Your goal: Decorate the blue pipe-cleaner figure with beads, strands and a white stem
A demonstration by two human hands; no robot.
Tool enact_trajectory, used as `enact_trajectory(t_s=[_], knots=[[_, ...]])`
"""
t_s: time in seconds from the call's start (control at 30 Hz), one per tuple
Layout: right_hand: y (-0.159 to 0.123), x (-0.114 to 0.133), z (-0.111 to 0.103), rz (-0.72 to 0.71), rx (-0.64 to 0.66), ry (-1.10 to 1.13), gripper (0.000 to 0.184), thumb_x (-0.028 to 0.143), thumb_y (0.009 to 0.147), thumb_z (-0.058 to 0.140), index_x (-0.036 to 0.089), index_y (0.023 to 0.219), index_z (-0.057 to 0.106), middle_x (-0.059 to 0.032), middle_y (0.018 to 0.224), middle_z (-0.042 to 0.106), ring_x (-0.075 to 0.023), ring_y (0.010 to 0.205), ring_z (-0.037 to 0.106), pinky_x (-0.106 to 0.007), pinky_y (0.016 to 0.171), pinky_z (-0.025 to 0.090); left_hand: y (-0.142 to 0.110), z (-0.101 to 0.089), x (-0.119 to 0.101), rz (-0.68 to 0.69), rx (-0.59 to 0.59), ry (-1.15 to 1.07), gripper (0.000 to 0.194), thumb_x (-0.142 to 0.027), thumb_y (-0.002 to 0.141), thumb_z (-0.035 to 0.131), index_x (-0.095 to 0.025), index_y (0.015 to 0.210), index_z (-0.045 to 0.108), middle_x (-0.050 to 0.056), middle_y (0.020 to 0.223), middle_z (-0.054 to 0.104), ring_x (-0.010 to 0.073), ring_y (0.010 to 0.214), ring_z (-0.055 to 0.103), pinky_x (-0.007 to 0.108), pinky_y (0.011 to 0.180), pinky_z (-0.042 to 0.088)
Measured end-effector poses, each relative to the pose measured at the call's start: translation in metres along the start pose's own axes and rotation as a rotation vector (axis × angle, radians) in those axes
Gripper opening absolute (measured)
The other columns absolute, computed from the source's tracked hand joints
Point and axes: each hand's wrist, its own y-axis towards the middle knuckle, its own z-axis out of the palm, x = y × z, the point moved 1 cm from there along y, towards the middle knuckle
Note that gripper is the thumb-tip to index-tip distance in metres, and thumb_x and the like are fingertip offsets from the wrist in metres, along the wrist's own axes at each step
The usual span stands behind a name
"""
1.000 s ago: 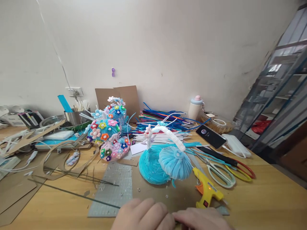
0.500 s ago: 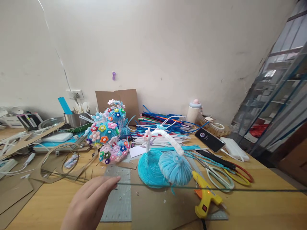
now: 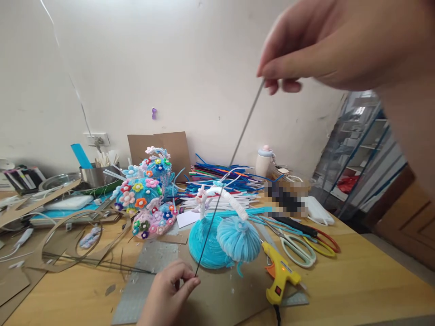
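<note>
As right hand (image 3: 324,52) pinches, wire (image 3: 232,161) below

Soft indoor light, wall (image 3: 190,81) brightest up top; right hand (image 3: 326,50) blurred; edges stretched; 1 pixelated patch (image 3: 287,198) on worktop (image 3: 367,280).

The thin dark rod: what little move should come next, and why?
I'd probably lower the right hand a little, without letting go of the thin dark rod. It is pinched up high there, while the left hand pinches it low, so the rod slants steeply in front of the blue craft piece.
</note>
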Motion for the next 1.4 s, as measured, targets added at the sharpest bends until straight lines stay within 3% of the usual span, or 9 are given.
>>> enact_trajectory(t_s=[0.03,0.1,0.2,0.43,0.6,0.87,1.07,1.23,1.4], knots=[[0.011,0.021,0.013,-0.274,0.153,-0.058,0.111,0.016,0.042,-0.038,-0.031,0.112,0.034,-0.0276,0.127,0.039,0.0096,0.057,0.054,-0.014,0.042,0.017,0.0,0.002,0.002,-0.027,0.01,-0.011,0.023,-0.033,0.083,0.06,-0.019,0.064,0.06,0.003,0.069,0.066,0.0182,0.066,0.062,0.029,0.063,0.047],[0.018,0.037,0.037,-0.657,0.327,-0.35,0.058,0.021,0.089,0.014,-0.016,0.104,0.056,-0.0096,0.104,0.069,0.0064,0.063,0.062,-0.002,0.057,0.032,0.0,0.004,0.004,-0.064,0.025,-0.032,0.023,-0.032,0.082,0.06,-0.019,0.063,0.059,0.003,0.07,0.066,0.0185,0.068,0.062,0.03,0.066,0.047],[0.015,0.025,0.061,-0.879,0.413,-0.467,0.018,-0.005,0.083,0.064,0.006,0.096,0.065,0.0089,0.06,0.066,-0.0011,0.054,0.063,-0.003,0.043,0.046,-0.001,0.004,0.008,-0.087,0.047,-0.043,0.024,-0.031,0.081,0.06,-0.019,0.06,0.057,0.003,0.07,0.066,0.0186,0.069,0.062,0.029,0.067,0.046],[0.024,0.002,0.073,-0.781,0.508,-0.422,0.016,0.002,0.093,0.054,-0.001,0.108,0.058,0.0077,0.065,0.064,-0.002,0.066,0.065,-0.008,0.051,0.042,-0.014,0.002,0.027,-0.037,0.054,0.023,0.024,-0.031,0.083,0.059,-0.02,0.062,0.061,0.002,0.07,0.068,0.0172,0.067,0.063,0.026,0.065,0.049],[-0.016,-0.027,0.055,-0.78,0.429,-0.421,0.019,0.021,0.091,0.06,0.004,0.1,0.064,0.0061,0.066,0.068,-0.0025,0.057,0.062,-0.013,0.049,0.041,-0.027,-0.054,0.076,-0.048,-0.183,0.255,0.025,-0.044,0.086,0.056,-0.027,0.082,0.074,0.004,0.089,0.073,0.0208,0.083,0.069,0.029,0.077,0.054],[-0.163,-0.198,0.084,-0.793,0.793,-0.524,0.027,0.003,0.083,0.048,0.02,0.095,0.066,-0.0044,0.083,0.072,-0.0151,0.072,0.067,-0.024,0.061,0.054,-0.049,-0.128,0.119,-0.039,-0.407,0.548,0.03,-0.046,0.086,0.05,-0.025,0.088,0.072,0.008,0.102,0.072,0.0253,0.094,0.069,0.034,0.084,0.055],[-0.176,-0.273,0.139,-0.485,0.73,-0.351,0.026,0.01,0.086,0.048,0.016,0.105,0.064,-0.0085,0.092,0.071,-0.0181,0.082,0.065,-0.028,0.071,0.053,-0.042,-0.142,0.135,-0.188,-0.416,0.599,0.035,-0.047,0.087,0.047,-0.023,0.098,0.07,0.009,0.112,0.073,0.0296,0.108,0.066,0.043,0.099,0.049],[-0.175,-0.264,0.11,-0.382,0.835,-0.349,0.017,0.019,0.087,0.052,0.015,0.096,0.067,-0.0057,0.079,0.068,-0.0141,0.064,0.061,-0.023,0.057,0.048,-0.04,-0.173,0.171,-0.492,-0.334,0.7,0.038,-0.041,0.09,0.044,-0.019,0.107,0.069,0.012,0.119,0.07,0.0327,0.111,0.064,0.049,0.097,0.049],[-0.183,-0.284,0.059,-0.293,0.731,-0.527,0.019,0.027,0.094,0.047,0.022,0.093,0.066,-0.0034,0.081,0.071,-0.0162,0.074,0.067,-0.024,0.066,0.053,-0.037,-0.165,0.162,-0.319,-0.448,0.761,0.037,-0.028,0.087,0.041,-0.013,0.105,0.069,0.019,0.122,0.066,0.0375,0.115,0.06,0.056,0.101,0.046]])
